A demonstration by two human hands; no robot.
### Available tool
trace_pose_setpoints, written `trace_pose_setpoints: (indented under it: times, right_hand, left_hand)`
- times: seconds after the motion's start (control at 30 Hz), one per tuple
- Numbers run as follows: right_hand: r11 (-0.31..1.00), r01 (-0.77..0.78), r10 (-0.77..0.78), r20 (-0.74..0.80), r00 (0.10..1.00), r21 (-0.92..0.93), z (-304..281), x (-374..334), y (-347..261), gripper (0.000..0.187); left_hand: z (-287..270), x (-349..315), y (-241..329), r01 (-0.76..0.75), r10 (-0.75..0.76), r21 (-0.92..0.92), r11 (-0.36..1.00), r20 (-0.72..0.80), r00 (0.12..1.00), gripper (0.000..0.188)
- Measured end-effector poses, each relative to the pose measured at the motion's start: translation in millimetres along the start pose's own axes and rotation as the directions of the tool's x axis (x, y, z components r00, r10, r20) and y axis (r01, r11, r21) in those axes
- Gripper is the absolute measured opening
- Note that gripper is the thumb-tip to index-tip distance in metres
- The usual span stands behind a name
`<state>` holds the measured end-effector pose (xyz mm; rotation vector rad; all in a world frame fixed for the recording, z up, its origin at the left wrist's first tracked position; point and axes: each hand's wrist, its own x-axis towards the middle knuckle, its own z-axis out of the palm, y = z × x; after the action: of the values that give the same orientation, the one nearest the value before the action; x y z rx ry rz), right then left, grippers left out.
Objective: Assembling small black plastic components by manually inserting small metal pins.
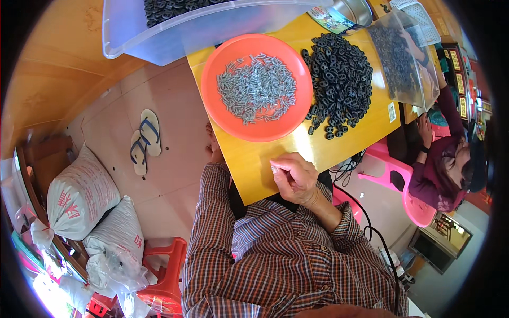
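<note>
My right hand (296,178) is over the near part of the yellow table (249,169), its fingers curled in and the thumb close to the forefinger. Whatever it may hold is hidden. Beside the table's left edge hangs my left hand (213,146), partly covered by the edge, so its fingers cannot be read. In front of both hands stands an orange-red round basin (254,133) with a heap of small silvery metal pins or screws (257,87). To its right lies a pile of small black oval parts with holes (342,79).
A clear plastic tub (159,45) with black parts stands at the far left. At the far right, another person (445,164) reaches into a clear box (411,79) of black parts. A round tin (352,13) sits behind; slippers (144,143), sacks (85,196) and a red stool (164,265) are leftward.
</note>
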<state>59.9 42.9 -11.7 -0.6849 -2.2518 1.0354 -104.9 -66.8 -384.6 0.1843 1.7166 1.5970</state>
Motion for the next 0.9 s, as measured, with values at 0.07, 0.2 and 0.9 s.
trace_pose_setpoints:
  times: [0.07, 0.2, 0.9]
  right_hand:
    - [1.000, -0.003, 0.003, -0.010, 1.000, 0.006, -1, 0, 1, 0.014]
    - [1.000, 0.027, -0.027, 0.005, 1.000, -0.008, -1, 2, 1, 0.014]
    - [0.989, 0.107, -0.101, -0.057, 0.993, 0.102, 2, -6, 13, 0.017]
  left_hand:
    - [-8, -5, 4, 0.007, -0.007, -0.004, 1.000, 0.000, 1.000, 0.024]
    - [-10, 4, 16, 0.023, -0.023, -0.002, 1.000, -0.021, 1.000, 0.023]
    - [-48, -16, 117, -0.106, 0.132, 0.103, 0.989, -0.300, 0.945, 0.018]
